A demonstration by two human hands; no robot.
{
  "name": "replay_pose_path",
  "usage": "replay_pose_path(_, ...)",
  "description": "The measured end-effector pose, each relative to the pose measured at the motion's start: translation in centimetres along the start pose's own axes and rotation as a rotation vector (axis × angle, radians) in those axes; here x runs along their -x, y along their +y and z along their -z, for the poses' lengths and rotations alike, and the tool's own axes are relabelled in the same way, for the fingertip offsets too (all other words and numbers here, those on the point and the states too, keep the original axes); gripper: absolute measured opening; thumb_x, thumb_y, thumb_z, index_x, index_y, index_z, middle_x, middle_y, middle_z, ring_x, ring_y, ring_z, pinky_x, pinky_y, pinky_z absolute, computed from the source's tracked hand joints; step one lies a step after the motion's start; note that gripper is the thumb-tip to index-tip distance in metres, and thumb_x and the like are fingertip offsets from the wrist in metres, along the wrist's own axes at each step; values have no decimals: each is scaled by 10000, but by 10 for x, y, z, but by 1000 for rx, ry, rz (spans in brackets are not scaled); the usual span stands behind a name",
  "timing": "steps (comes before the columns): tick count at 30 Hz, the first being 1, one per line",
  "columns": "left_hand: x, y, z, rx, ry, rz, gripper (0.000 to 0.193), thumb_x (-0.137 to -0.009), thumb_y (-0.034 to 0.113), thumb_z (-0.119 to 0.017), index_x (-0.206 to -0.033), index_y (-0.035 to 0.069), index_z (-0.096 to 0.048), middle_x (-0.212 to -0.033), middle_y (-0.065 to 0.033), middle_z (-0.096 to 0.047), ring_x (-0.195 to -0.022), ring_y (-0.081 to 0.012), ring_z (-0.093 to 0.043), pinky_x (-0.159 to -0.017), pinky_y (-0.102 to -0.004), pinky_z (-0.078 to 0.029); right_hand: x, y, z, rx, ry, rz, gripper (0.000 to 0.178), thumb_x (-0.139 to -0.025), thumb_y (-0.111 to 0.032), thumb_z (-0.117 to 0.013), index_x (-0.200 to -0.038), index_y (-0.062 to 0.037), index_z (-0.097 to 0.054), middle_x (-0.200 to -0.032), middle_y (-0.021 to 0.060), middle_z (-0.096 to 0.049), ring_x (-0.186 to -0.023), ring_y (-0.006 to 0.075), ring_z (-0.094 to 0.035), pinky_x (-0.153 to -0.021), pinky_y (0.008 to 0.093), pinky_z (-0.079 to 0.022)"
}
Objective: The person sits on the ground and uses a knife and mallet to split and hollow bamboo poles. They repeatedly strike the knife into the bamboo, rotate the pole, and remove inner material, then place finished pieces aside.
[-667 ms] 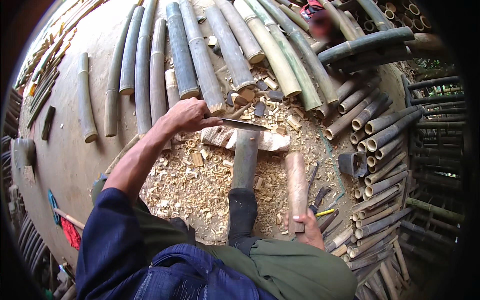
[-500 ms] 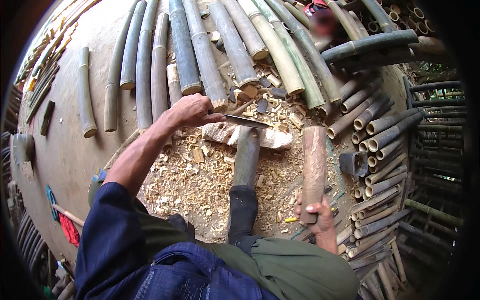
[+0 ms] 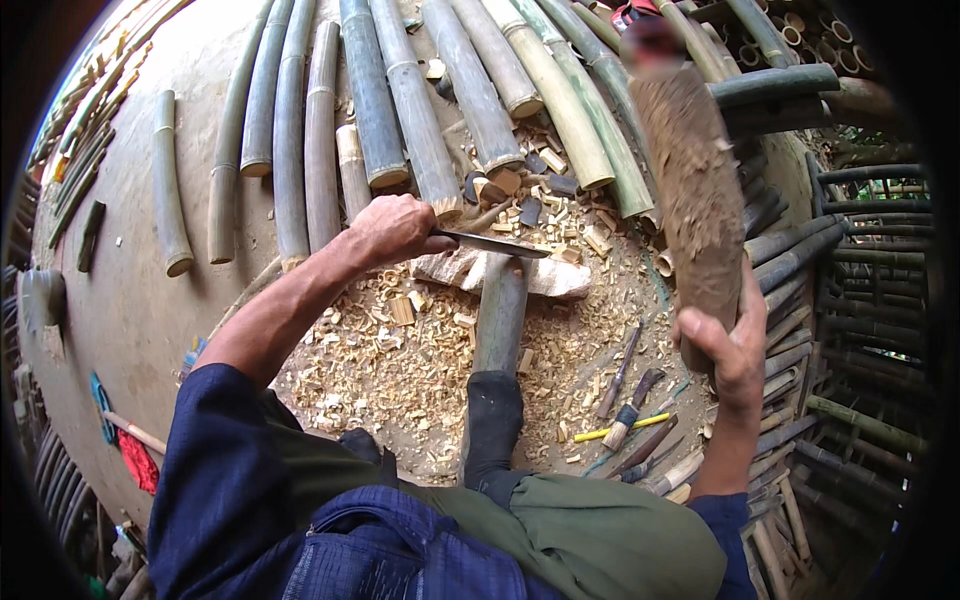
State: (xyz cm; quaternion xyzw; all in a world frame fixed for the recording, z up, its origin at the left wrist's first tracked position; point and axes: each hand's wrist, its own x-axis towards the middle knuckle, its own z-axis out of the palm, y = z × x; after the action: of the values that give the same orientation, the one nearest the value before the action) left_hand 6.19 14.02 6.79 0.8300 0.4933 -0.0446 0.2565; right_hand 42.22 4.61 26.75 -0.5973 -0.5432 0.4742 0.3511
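Gripping the knife (image 3: 495, 244) at 10 o'clock, the left hand (image 3: 395, 228) is curled into a fist that hides the handle. The blade points toward 3 o'clock, across the upper end of the bamboo (image 3: 500, 315); edge contact cannot be told. The bamboo lies near dial centre, axis toward 12 o'clock: smooth, rounded, grey-green, with a dark spot at its upper end. Behind it sits a pale, rough block (image 3: 562, 280). At 3 o'clock, the right hand (image 3: 730, 345) wraps fingers and thumb around the club's (image 3: 690, 180) lower end. The club is thick, brown and heavily dented, pointing to 12 o'clock. Hand tools (image 3: 627, 415) lie at 4 o'clock.
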Motion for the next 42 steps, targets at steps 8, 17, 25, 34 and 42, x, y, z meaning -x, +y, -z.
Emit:
replay_pose_path(8, -20, 7, -3, 32, -21, -48, 688, -927, 687, -673, -838, 11, -768, -667, -195, -693, -608, -384, -698, -595, -493, -555, -93, 74, -5, 913, -458, -222, 572, -739, -210, -844, -1195, 29, -595, -1032, 170, -719, -922, 247, -714, -811, 410, -585)
replay_pose_path(17, -25, -2, -6, 18, 7, -117, 680, -935, 688, -663, -868, 21, -780, -685, -198, -694, -636, -394, -703, -601, -490, -557, -74, 48, -30, 16, 466, 583, 757, -809, -274, -829, -1450, 2, -536, -1035, 119, -738, -827, 192, -705, -785, 293, -601)
replay_pose_path(25, -14, -3, 1, -3, -69, -77, 718, -926, 704, -665, -806, 2, -754, -689, -205, -695, -645, -397, -705, -611, -502, -561, -91, -22, 28, 571, -192, 44, 736, -677, -260, -876, -1276, 61, -594, -937, 152, -716, -784, 226, -696, -679, 345, -572)
replay_pose_path(34, -28, 0, -3, 0, -120, -84, 663, -931, 669, -694, -864, 14, -776, -697, -191, -704, -641, -373, -710, -602, -498, -564, -51, 130, -65, 422, 47, 39, 712, -803, -146, -756, -1406, 69, -446, -1099, 205, -702, -942, 290, -713, -819, 396, -597)
replay_pose_path(42, -25, -19, -8, 36, -174, -63, 763, -904, 726, -688, -769, -25, -725, -649, -199, -656, -600, -368, -681, -571, -481, -533, -60, 11, -12, 189, 7, 14, 789, -732, -143, -802, -1414, 90, -482, -1072, 162, -705, -879, 212, -688, -789, 388, -583)
